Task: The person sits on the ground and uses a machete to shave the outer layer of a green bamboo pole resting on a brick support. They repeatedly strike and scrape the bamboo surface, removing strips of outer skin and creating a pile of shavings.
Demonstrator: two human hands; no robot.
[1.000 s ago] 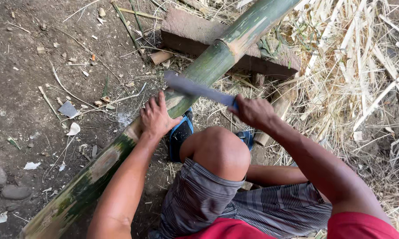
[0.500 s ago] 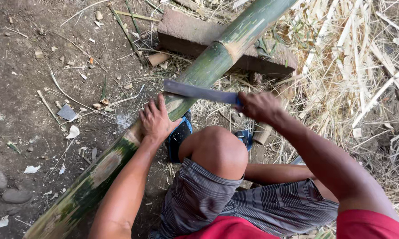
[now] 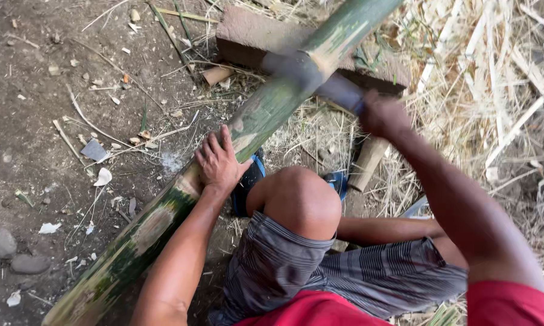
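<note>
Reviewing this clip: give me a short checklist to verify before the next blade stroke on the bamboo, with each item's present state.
1. Left hand flat on the bamboo pole, steadying it: ok.
2. Left hand apart from the blade: ok.
3. Right hand closed on the blade's handle: ok.
4. Pole resting across the wooden block: ok.
5. Bent knee close beside the pole: not ok.
6. Where the edge meets the pole: cannot tell, blurred.
</note>
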